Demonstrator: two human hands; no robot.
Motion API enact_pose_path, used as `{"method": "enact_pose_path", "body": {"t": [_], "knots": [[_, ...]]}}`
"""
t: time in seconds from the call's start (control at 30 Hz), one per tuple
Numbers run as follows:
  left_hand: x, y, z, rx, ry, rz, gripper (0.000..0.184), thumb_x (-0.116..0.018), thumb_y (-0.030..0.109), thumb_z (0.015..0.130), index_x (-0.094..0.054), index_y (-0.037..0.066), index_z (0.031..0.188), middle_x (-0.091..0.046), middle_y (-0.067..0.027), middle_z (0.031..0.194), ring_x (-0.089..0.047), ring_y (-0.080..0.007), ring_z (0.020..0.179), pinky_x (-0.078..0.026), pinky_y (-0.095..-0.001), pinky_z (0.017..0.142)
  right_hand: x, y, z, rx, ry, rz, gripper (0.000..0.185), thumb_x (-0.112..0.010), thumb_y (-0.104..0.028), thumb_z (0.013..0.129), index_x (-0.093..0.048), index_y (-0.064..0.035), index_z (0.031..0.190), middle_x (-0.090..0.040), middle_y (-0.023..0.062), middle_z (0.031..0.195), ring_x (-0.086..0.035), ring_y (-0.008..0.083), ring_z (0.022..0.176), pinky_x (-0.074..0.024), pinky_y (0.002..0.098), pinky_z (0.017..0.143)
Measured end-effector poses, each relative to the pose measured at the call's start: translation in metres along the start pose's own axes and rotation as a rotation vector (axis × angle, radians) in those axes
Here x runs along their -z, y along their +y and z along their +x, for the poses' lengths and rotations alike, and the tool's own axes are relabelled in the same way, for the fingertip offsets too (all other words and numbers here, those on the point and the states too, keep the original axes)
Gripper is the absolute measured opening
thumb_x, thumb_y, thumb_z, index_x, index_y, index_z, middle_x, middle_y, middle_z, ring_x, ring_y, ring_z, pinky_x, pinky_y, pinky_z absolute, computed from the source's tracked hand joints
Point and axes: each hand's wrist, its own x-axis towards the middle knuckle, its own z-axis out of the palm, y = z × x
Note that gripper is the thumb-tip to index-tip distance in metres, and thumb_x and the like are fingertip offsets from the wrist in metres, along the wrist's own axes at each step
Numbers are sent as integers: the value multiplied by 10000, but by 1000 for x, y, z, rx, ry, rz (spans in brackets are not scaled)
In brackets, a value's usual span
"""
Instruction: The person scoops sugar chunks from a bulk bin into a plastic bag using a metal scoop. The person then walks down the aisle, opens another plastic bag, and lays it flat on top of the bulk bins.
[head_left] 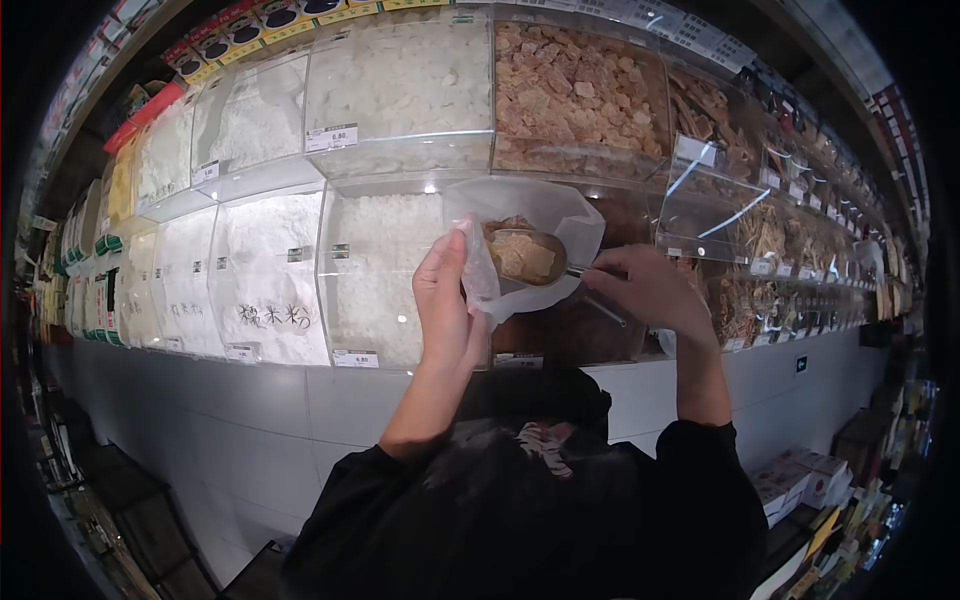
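Head view, the only 1 we've got: our left grip (450, 290) is pinching the left edge of a thin plastic bag (575, 208), and our right grip (648, 287) has the handle of a metal scoop (556, 268). The scoop sits at the bag's open mouth with tan lumps (521, 256) in it, above a dark bin (570, 338). Worries? Just 1 side of the bag looks held, so the other could flop and spill lumps. The scoop's rim might also snag the plastic.
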Motion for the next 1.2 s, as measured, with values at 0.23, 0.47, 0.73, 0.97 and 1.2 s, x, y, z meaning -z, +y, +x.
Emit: {"method": "enact_pose_path", "body": {"t": [0.23,0.47,0.73,0.97,1.2], "knots": [[11,7,0,40,-10,2,323,-500,278,1009,-584,51,1223,-586,21,916,-343,-9,506,-288,-164,464,-40,-19,22,28,111,-407,286,-622,-306,870,-667,-38,780,-648,169,733,-641,366,743,-485,456,677],[13,9,5,18,12,-35,319,-480,268,1018,-580,36,1213,-557,35,810,-321,-9,479,-253,-171,445,8,-38,-3,-29,264,-346,194,-691,-225,827,-704,-45,900,-667,152,756,-643,304,668,-484,392,616],[5,9,17,34,3,-27,317,-513,280,993,-573,40,1191,-583,-25,1055,-559,-130,1003,-459,-305,838,87,-1,-7,-206,379,226,275,-677,-226,898,-672,39,826,-540,-28,600,-467,58,586,-376,247,536],[23,-2,24,18,-44,-97,313,-559,251,988,-634,-10,1144,-658,-79,1100,-611,-131,983,-482,-280,866,57,116,121,-357,448,94,430,-634,-374,899,-671,40,790,-573,112,559,-579,191,592,-428,346,579],[21,1,33,22,1,102,336,-530,270,974,-569,19,1194,-601,-69,1092,-570,-147,1004,-461,-306,869,2,142,250,-417,657,-281,408,-601,-335,894,-661,66,851,-647,310,854,-626,472,899,-491,513,791]]}}
